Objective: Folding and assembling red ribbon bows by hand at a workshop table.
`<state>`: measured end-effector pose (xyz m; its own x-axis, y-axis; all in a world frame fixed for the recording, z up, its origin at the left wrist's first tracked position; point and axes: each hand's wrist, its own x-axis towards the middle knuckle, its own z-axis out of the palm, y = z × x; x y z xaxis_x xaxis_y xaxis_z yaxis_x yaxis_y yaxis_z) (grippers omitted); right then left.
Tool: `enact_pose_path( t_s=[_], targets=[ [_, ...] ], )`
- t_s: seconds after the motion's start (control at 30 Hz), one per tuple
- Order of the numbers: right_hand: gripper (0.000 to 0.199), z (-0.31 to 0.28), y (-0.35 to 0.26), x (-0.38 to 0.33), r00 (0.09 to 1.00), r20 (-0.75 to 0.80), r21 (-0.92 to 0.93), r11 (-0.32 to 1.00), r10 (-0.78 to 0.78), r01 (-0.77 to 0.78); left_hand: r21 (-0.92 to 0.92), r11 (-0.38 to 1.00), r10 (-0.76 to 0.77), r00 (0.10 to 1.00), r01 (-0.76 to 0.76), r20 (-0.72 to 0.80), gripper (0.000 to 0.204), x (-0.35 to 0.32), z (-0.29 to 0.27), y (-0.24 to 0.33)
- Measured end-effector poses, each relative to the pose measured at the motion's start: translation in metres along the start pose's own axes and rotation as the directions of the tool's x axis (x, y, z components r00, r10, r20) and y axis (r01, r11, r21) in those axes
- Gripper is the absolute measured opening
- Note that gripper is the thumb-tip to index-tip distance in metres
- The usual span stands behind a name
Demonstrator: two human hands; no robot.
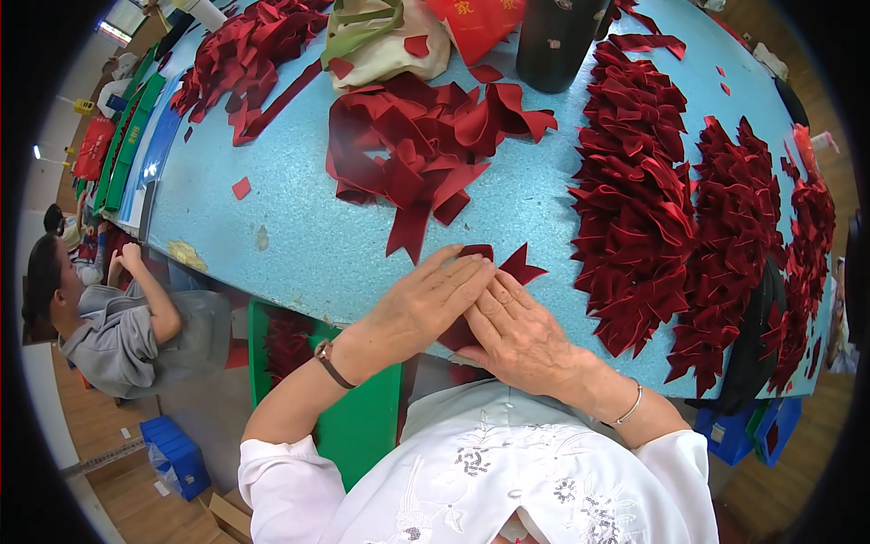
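Observation:
My left hand and my right hand meet at the table's near edge, fingers close together and overlapping at the tips. Between and under them is a dark red ribbon, its notched tail poking out on the right. Another bit of it shows above the fingertips and more below the palms; the fingers hide its middle. Just beyond my hands lies a loose heap of red ribbon strips, one notched end hanging toward me. To the right, folded red ribbon pieces are stacked in long, dense rows.
The light blue table carries another ribbon pile at far left, a cream cloth bag and a black cylindrical container. A green bin stands below the near edge. A person in grey sits at left.

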<state>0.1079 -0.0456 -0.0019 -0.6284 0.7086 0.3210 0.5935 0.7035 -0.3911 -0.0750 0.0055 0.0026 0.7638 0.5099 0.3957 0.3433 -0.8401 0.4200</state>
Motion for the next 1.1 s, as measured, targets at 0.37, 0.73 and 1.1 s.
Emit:
enact_pose_path(
  t_s=[0.37, 0.73, 1.1],
  targets=[
    [0.067, 0.000, 0.001, 0.002, 0.998, -0.061, 0.059, 0.998, 0.016, -0.012, 0.178, 0.975, -0.140, 0.989, 0.130, 0.046, 0.053, 0.004, 0.001, 0.012],
    [0.053, 0.003, -0.001, -0.006, 0.990, -0.134, 0.028, 0.998, -0.045, 0.049, 0.086, 0.964, -0.208, 0.918, 0.250, -0.339, 0.044, 0.012, -0.039, 0.009],
    [0.062, 0.004, 0.002, 0.001, 0.993, -0.117, 0.039, 0.999, -0.007, 0.011, 0.061, 0.987, -0.152, 0.987, 0.149, 0.052, 0.058, -0.005, 0.004, 0.006]
  ],
)
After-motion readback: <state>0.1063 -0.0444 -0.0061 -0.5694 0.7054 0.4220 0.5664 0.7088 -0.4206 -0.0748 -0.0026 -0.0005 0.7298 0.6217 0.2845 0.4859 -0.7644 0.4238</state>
